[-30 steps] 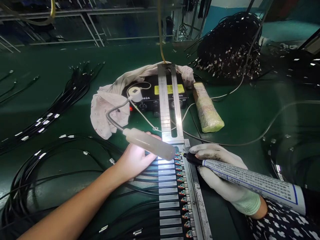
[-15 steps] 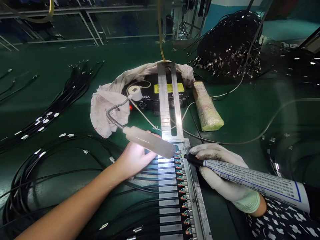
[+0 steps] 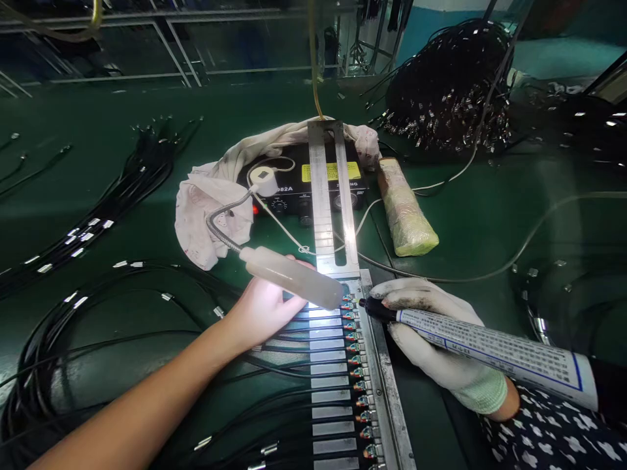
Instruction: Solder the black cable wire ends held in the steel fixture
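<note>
My bare left hand (image 3: pixel 267 310) lies at the left edge of a metal fixture (image 3: pixel 336 395), its fingers partly hidden under a white gooseneck lamp (image 3: pixel 294 277); what they hold cannot be made out. Black cables lie across the fixture in a row, ending in small metal connectors (image 3: pixel 353 348) on its right side. In a white glove, my right hand (image 3: pixel 435 333) is closed around a thick white tube (image 3: pixel 490 349) with blue lines and printed text. The tube's black tip is beside the top connectors.
Behind the fixture sits a black control box (image 3: pixel 289 196) with a pink cloth (image 3: pixel 208 215) around it. A wrapped block (image 3: pixel 406 209) stands to its right. Cable bundles (image 3: pixel 445 91) lie at the back right and on the left.
My right hand and the tube have shifted very slightly to the left. My left hand stays in the same place.
</note>
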`<state>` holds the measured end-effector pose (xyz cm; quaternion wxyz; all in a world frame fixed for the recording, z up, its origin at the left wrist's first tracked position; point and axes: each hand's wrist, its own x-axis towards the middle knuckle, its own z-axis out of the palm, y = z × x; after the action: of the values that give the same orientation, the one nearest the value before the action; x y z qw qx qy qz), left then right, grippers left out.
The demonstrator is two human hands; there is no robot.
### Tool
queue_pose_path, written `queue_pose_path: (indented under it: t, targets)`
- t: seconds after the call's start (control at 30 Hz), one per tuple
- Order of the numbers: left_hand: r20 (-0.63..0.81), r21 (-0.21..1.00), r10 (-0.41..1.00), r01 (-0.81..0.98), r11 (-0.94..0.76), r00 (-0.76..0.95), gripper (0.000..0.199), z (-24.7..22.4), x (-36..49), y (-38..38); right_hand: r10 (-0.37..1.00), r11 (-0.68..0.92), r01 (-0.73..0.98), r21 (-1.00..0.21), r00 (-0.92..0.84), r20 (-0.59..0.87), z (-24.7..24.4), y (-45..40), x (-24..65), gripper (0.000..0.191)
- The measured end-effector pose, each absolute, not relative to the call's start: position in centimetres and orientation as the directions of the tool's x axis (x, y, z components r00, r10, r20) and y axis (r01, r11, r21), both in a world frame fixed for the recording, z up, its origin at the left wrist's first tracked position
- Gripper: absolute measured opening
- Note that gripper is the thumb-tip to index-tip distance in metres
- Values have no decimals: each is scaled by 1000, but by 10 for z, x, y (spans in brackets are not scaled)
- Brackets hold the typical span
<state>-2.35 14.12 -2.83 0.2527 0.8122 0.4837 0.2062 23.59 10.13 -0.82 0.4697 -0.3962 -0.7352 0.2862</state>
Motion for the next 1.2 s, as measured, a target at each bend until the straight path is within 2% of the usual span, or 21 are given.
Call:
queue_pose_path:
  t: [0.97,1.2]
  targets:
    - [105,679,891,623,-389,442,18,-23,-22,140,842,534,314,-785,-273,464,-9,100,238,23]
    - [116,688,892,612,-389,436,16,-24,-22,140,821,569,272,-776,-228,523,-8,94,240,26]
